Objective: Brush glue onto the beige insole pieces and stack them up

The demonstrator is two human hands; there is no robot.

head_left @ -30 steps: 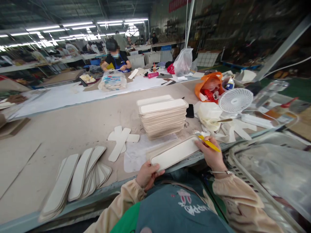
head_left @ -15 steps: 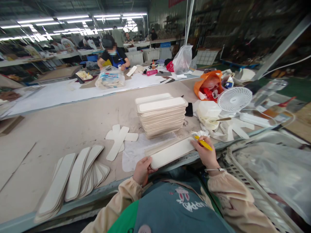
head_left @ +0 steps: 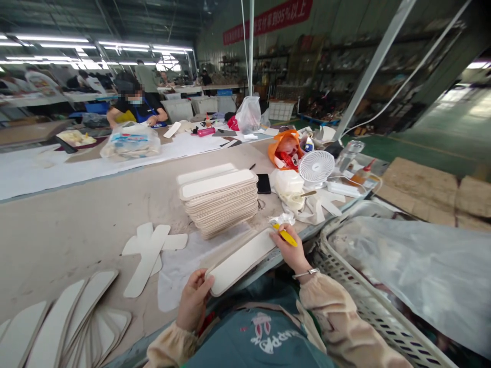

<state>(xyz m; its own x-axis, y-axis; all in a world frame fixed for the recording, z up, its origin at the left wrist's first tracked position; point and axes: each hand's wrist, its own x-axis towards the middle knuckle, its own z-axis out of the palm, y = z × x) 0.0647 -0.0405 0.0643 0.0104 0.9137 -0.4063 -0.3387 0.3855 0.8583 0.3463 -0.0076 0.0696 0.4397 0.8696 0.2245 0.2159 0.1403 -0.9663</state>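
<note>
I hold a long cream oval panel (head_left: pixel 241 260) flat over the table's near edge. My left hand (head_left: pixel 194 301) grips its near end, fingers curled round the rim. My right hand (head_left: pixel 290 250) rests at its far end, closed round a yellow-handled tool (head_left: pixel 284 235). Just beyond stands a tall stack of the same panels (head_left: pixel 219 202). A few flat cream strips (head_left: pixel 148 250) lie crossed to the left of the stack.
More panels (head_left: pixel 72 322) fan out at the lower left. A small white fan (head_left: pixel 316 166), an orange bag (head_left: pixel 286 148), a black phone (head_left: pixel 263 183) and white containers (head_left: pixel 289 184) crowd the table's right end. A plastic-lined basket (head_left: pixel 368 296) stands at my right. A person (head_left: pixel 134 107) works at the far side.
My view has swung to the right, showing more of the basket and floor. Both hands keep their hold on the panel and the tool; the panel stays at the table edge.
</note>
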